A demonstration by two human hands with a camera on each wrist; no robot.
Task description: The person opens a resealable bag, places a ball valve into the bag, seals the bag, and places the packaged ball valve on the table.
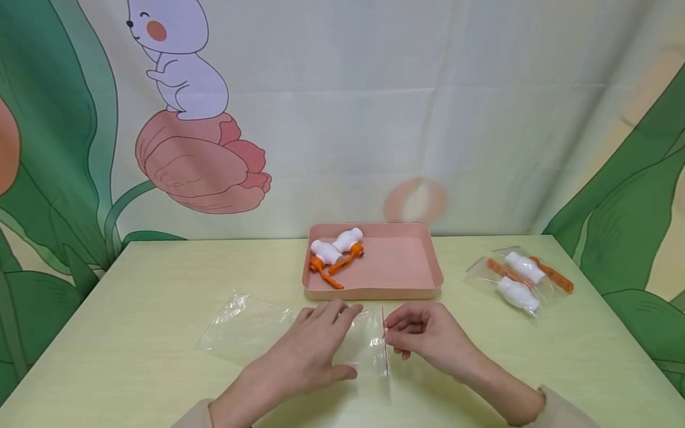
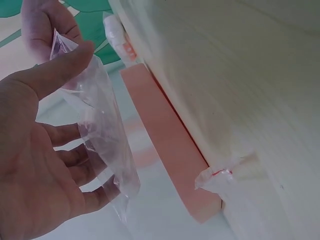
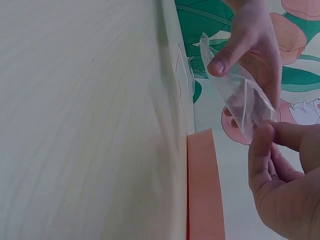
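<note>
A clear zip bag (image 1: 369, 342) with a red seal line stands between the hands, above the table. My right hand (image 1: 433, 336) pinches its sealed edge between thumb and fingers, as the right wrist view also shows. My left hand (image 1: 313, 345) is spread against the same bag (image 2: 107, 125), thumb and fingers well apart and fairly straight. Left of the hands, more clear plastic bag (image 1: 241, 324) lies flat on the table. At the back, a pink tray (image 1: 396, 261) holds two white valve-like fittings (image 1: 326, 252) with orange handles.
To the right lie clear bags, each with a white fitting (image 1: 518, 294) and an orange piece (image 1: 556, 276) inside. The pale table (image 1: 134, 356) meets a printed curtain (image 1: 332, 119) behind the tray.
</note>
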